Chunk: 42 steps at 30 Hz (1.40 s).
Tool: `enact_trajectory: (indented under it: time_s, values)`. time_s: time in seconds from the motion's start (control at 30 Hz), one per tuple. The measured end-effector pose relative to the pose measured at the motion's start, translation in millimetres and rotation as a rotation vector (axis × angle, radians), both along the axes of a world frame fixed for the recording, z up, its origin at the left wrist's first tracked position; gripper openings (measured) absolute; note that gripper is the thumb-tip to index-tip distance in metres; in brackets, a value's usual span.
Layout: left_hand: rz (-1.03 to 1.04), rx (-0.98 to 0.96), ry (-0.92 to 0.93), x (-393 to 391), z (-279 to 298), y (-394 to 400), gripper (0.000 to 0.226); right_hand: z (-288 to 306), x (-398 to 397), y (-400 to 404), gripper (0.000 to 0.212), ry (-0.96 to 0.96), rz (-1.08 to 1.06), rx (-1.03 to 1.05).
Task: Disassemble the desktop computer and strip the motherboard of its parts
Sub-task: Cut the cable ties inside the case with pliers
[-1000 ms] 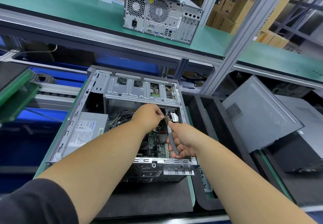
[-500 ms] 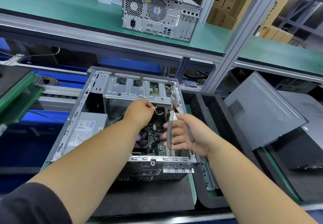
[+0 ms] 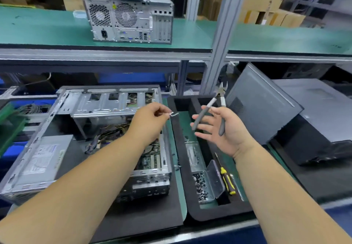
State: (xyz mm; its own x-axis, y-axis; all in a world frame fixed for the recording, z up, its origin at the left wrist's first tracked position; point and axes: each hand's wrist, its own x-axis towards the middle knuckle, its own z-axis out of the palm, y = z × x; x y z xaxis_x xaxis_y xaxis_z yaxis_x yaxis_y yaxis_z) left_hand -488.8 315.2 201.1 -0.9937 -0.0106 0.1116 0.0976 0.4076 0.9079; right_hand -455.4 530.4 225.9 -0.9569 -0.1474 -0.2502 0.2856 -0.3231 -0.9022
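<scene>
The desktop computer (image 3: 85, 144) lies on its side on a dark mat at the left of my bench, its side panel off, so I look straight into the motherboard (image 3: 152, 160), a tangle of cables and the silver power supply (image 3: 42, 160), whose label carries print too small for me to read. My left hand (image 3: 150, 118) hovers over the case's right edge, fingertips pinching a small white clip-like piece (image 3: 173, 113); I cannot tell what it is. My right hand (image 3: 221, 129) is raised over the black foam tray (image 3: 190, 211), palm up, fingers loosely spread, with the grey-handled cutters (image 3: 213, 110) resting across them, jaws pointing away from me. In the tray, a clear plastic box (image 3: 207, 184) with its lid tipped open holds dark screws, and a yellow-and-black screwdriver (image 3: 225, 177) lies just beside it. A 2nd, closed computer (image 3: 129, 17) stands on the green shelf above, ports facing me. Grey case panels (image 3: 261, 102) lean at the right.
</scene>
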Motion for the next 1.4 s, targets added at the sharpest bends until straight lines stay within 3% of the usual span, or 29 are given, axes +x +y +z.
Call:
enact_trajectory:
  time_s: [0.23, 0.5, 0.6, 0.67, 0.77, 0.9, 1.13, 1.4]
  values:
    - [-0.117, -0.069, -0.228, -8.0, -19.9, 104.2, 0.021, -15.2, 11.7, 85.1, 0.030, -0.063, -0.124, 0.061]
    - [-0.117, 0.081, -0.364, -23.0, -64.3, 204.5, 0.006, -38.0, 21.4, 162.4, 0.027, -0.135, -0.152, 0.165]
    - [-0.218, 0.021, -0.466, -21.5, -75.7, 227.7, 0.031, -45.8, 23.7, 178.1, 0.031, -0.180, -0.138, 0.205]
    - [-0.252, 0.049, -0.497, -17.3, -80.0, 235.4, 0.035, -49.8, 24.0, 184.0, 0.033, -0.203, -0.116, 0.228]
    - [-0.318, 0.128, -0.505, -9.5, -79.6, 236.5, 0.026, -53.4, 20.5, 186.7, 0.033, -0.215, -0.073, 0.249]
    - [-0.380, 0.095, -0.456, 0.1, -75.1, 226.5, 0.015, -52.7, 13.1, 179.7, 0.031, -0.209, 0.004, 0.269]
    - [-0.254, -0.080, -0.351, 14.7, -64.2, 193.9, 0.023, -45.7, 0.6, 152.9, 0.037, -0.209, 0.148, 0.329]
    - [0.007, -0.162, -0.109, 34.5, -14.1, 131.6, 0.022, -24.4, -11.3, 95.4, 0.039, 0.103, 0.316, 0.247]
